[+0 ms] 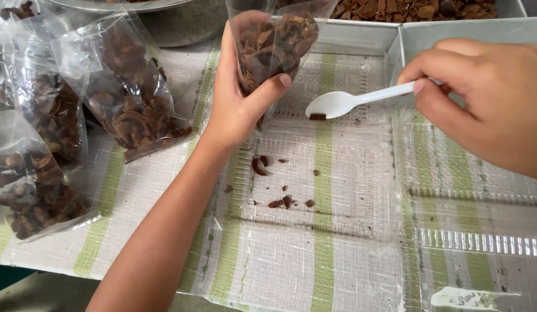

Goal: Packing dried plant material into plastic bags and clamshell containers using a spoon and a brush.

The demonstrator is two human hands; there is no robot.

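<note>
Your single head-worn camera looks steeply down, close over the green-striped woven cloth [164, 190] and both hands.

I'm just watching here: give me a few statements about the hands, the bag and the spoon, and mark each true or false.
1. The left hand holds a clear bag of brown pieces. True.
2. The right hand holds a metal fork. False: it holds a white plastic spoon.
3. The spoon is heaped full. False: only a small brown bit sits at its tip.
4. A few brown crumbs lie on the clear tray below the bag. True.
5. The filled bags lie to the right of the tray. False: they lie on the left, on the striped cloth.
</note>
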